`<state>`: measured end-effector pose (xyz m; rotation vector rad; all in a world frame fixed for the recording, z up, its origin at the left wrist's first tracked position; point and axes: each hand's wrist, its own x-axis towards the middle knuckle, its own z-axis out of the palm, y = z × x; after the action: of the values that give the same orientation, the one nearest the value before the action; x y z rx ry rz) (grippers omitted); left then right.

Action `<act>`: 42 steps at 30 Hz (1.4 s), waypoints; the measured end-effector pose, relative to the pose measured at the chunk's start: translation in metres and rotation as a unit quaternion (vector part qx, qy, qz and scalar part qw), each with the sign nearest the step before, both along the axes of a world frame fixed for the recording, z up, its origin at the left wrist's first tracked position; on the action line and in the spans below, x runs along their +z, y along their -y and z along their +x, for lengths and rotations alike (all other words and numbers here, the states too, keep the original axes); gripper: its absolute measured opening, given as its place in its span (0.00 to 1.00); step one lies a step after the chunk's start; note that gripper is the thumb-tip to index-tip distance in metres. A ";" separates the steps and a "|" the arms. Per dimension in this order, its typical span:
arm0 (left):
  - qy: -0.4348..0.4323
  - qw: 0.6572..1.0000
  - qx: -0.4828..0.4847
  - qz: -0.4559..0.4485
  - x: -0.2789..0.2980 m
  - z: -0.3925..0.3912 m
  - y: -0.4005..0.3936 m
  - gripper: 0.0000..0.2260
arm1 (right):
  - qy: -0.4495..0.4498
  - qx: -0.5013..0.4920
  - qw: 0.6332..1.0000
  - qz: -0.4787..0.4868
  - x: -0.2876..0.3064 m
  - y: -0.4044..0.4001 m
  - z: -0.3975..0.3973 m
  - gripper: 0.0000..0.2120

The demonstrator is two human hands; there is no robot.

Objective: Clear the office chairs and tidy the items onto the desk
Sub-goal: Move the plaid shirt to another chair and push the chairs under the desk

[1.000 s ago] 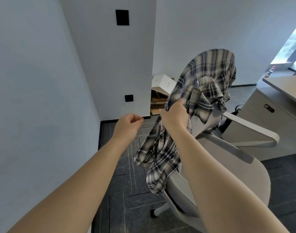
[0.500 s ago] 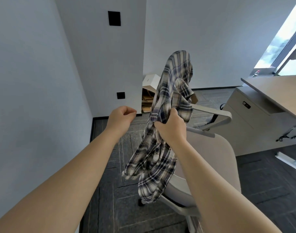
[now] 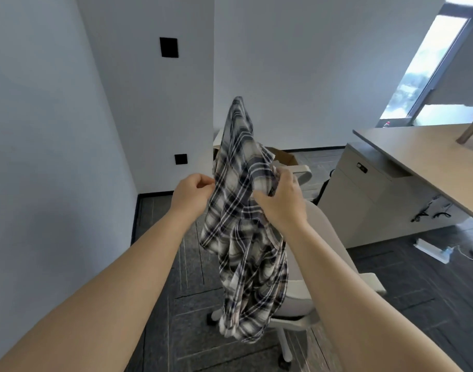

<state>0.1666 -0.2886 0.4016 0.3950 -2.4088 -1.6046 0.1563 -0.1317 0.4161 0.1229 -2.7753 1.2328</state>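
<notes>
You had no readable text, label, brand, number or sign in front of you at that moment. The small dark plate on the drawer cabinet (image 3: 362, 167) under the table (image 3: 428, 154) was too small and blurred to read. The two black squares on the wall (image 3: 168, 47) carried no marks you could make out, and the cardboard box (image 3: 283, 157) behind the chair showed no print.
</notes>
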 end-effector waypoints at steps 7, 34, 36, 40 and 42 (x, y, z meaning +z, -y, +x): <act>-0.027 0.998 -0.030 -0.054 0.032 -0.029 0.001 0.13 | -0.012 -0.039 0.982 0.183 0.038 0.029 -0.032 0.22; -0.186 0.872 -0.261 -0.370 0.027 -0.115 -0.040 0.27 | -0.070 -0.167 0.931 0.317 0.026 -0.041 -0.023 0.25; -0.200 0.871 -0.258 -0.368 0.025 -0.112 -0.045 0.27 | -0.068 -0.169 0.932 0.313 0.026 -0.046 -0.022 0.26; -0.204 0.873 -0.257 -0.359 0.023 -0.110 -0.051 0.27 | -0.072 -0.170 0.933 0.309 0.025 -0.051 -0.019 0.26; -0.207 0.874 -0.259 -0.355 0.023 -0.108 -0.056 0.27 | -0.070 -0.170 0.934 0.307 0.024 -0.055 -0.016 0.26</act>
<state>0.0590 -0.2329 0.4242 -0.6996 -2.6169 -0.6894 0.1400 -0.0762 0.4400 -0.2090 -2.7854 0.2466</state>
